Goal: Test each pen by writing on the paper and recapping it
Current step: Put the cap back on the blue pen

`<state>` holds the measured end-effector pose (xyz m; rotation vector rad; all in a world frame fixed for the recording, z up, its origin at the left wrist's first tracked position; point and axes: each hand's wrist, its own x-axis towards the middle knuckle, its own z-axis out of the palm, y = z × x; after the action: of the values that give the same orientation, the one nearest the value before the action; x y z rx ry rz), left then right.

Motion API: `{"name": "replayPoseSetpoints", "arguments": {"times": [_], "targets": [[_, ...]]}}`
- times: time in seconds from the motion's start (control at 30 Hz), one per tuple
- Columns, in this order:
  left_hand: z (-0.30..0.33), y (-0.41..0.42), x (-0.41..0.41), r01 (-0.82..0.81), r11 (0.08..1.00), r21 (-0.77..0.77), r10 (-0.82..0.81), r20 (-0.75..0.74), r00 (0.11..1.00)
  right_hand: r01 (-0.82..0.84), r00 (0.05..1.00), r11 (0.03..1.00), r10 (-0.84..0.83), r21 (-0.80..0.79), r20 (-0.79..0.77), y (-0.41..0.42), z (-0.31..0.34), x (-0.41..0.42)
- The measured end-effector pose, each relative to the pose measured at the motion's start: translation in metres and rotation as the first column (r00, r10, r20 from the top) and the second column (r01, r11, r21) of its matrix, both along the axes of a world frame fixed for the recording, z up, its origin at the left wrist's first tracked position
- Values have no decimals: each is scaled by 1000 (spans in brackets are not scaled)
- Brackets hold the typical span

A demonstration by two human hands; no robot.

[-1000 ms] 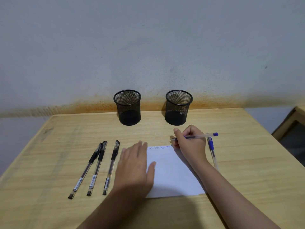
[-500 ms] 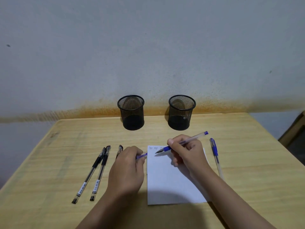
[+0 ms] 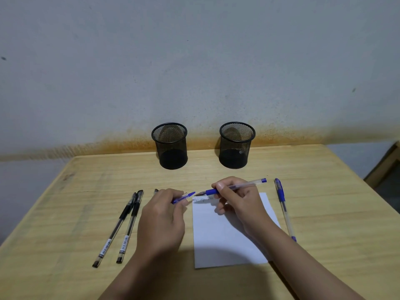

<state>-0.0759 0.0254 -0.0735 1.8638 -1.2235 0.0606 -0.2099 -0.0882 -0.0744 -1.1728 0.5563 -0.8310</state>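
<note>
My right hand (image 3: 237, 198) holds an uncapped blue pen (image 3: 238, 186) just above the top edge of the white paper (image 3: 225, 234), its tip pointing left. My left hand (image 3: 161, 219) pinches the blue cap (image 3: 184, 198), whose open end faces the pen tip a short gap away. A line of scribbles (image 3: 203, 199) runs along the paper's top. A second blue pen (image 3: 283, 207), capped, lies right of the paper. Two black capped pens (image 3: 121, 226) lie left of my left hand; a third black pen (image 3: 155, 191) is mostly hidden behind that hand.
Two black mesh pen cups stand at the back of the wooden table (image 3: 324, 202), one on the left (image 3: 171, 146) and one on the right (image 3: 236, 145), against the stained wall. A dark framed object (image 3: 387, 178) sits off the table's right edge.
My left hand left the paper and took up the blue cap. My right hand stopped writing, lifted the pen and turned its tip towards the cap, and the two have drawn closer.
</note>
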Motion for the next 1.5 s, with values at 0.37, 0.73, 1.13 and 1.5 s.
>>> {"name": "replayPoseSetpoints", "arguments": {"times": [0.37, 0.73, 1.13, 1.5], "targets": [[-4, 1, -6, 107, 994, -26, -106, 42, 994, -38, 999, 996, 40, -80, 15, 0, 0, -3], [-4, 1, -6, 209, 977, -45, -206, 64, 976, -104, 995, 982, 101, -160, -25, 5, 1, -2], [-3, 3, 6, 287, 935, -211, -267, 118, 957, -105, 994, 952, 89, -289, -68, 19, 12, 0], [9, 0, 15, 283, 946, -157, -264, 133, 955, -241, 961, 915, 178, -324, -212, 9, 34, -17]]}}
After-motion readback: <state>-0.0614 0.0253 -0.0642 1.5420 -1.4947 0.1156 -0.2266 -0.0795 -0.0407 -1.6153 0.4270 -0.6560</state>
